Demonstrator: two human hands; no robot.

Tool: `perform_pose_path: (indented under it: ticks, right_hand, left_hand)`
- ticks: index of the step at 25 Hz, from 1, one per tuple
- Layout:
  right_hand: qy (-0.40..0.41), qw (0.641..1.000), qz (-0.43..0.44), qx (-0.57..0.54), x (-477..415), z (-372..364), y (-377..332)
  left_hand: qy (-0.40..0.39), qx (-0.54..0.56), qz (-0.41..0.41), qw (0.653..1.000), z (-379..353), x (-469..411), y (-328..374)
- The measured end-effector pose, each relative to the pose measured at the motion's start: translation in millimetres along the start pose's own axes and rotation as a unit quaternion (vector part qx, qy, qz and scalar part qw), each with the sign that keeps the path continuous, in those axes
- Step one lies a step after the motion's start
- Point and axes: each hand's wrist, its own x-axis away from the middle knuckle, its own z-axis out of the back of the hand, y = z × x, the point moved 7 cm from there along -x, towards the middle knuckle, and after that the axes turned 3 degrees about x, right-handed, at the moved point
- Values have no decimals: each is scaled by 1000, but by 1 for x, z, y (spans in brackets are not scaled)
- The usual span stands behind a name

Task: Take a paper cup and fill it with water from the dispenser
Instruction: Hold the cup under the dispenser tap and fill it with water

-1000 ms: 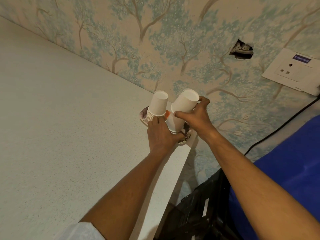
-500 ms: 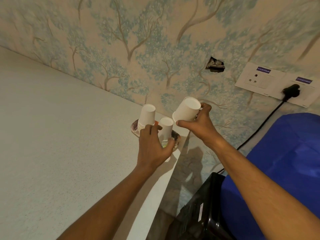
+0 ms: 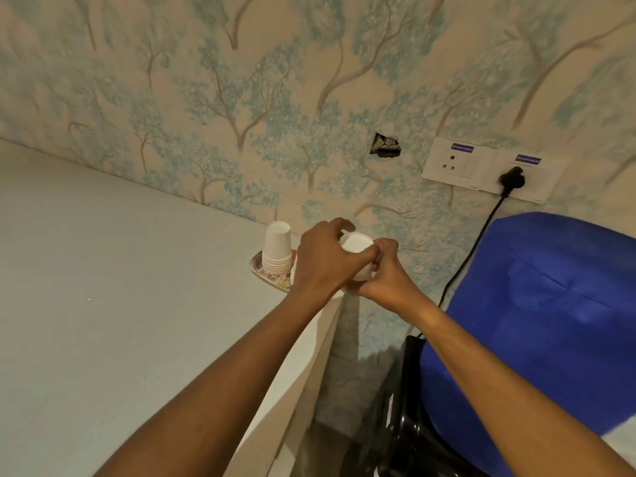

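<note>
A white paper cup (image 3: 358,244), upside down with its base facing me, is held between both hands above the counter's right corner. My left hand (image 3: 321,261) wraps its left side and my right hand (image 3: 385,277) pinches its right side from below. A stack of upturned white paper cups (image 3: 276,249) stands on a small patterned plate (image 3: 261,270) just left of my hands. The water dispenser's blue bottle (image 3: 537,304) sits at the right, on a black body (image 3: 406,407). Its tap is out of sight.
The pale counter (image 3: 120,304) fills the left, ending at an edge (image 3: 330,332) under my hands. Tree-patterned wallpaper has a hole (image 3: 385,146). Wall sockets (image 3: 481,170) hold a black plug (image 3: 512,179) whose cord (image 3: 468,256) runs down behind the bottle.
My left hand has left the cup stacks and joined my right hand on the single cup. The second stack is now hidden behind my hands. The view has tilted up and right.
</note>
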Motion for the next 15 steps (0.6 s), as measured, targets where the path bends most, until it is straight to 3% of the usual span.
perform_pose_path:
  ticks: [6, 10, 15]
  right_hand:
    - [48, 996, -26, -75, 43, 32, 12]
    - [85, 985, -3, -151, 59, 39, 9]
    - [119, 981, 21, -150, 82, 47, 8]
  left_hand:
    - [25, 136, 169, 976, -1, 18, -13]
    - [27, 326, 318, 890, -16, 41, -38]
    - [-26, 461, 391, 796, -51, 82, -45]
